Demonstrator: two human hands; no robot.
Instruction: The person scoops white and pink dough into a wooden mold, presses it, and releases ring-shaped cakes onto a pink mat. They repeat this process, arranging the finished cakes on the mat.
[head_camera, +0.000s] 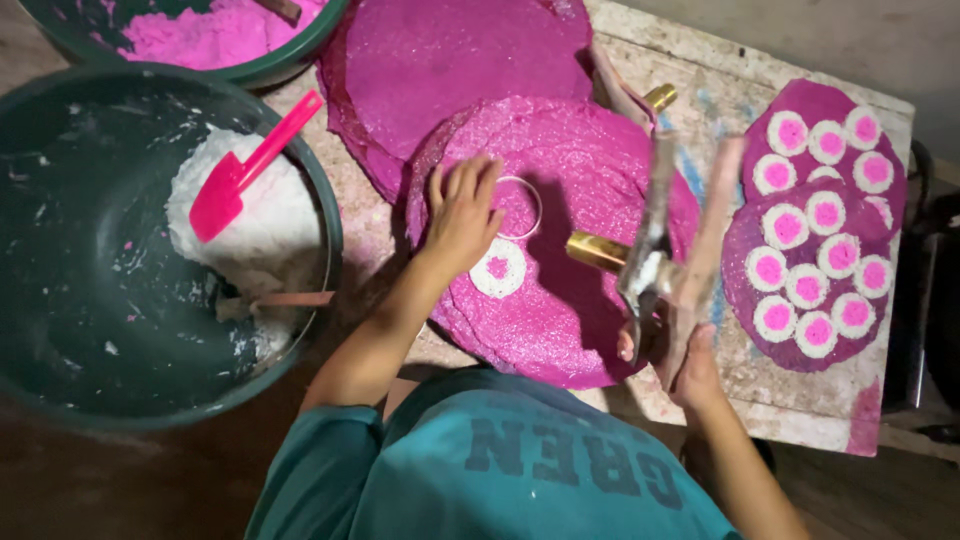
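Right hand (690, 375), nearest the lens, is clenched on a metal press tool (650, 250) beside the pink mat (590, 200). Left hand (462, 215) lies flat, released, touching a thin ring mould (518, 207) on that mat. Judged light, rigid; grip its rim.

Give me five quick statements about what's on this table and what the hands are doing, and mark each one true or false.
1. The left hand rests on a metal ring on a pink mat. True.
2. The scoop in the white dough is blue. False: it is pink.
3. The right hand holds a tool with brass ends. True.
4. The mats at the right are bare. False: they carry many white discs with pink centres.
5. The bowl at the top holds white dough. False: it holds pink dough.
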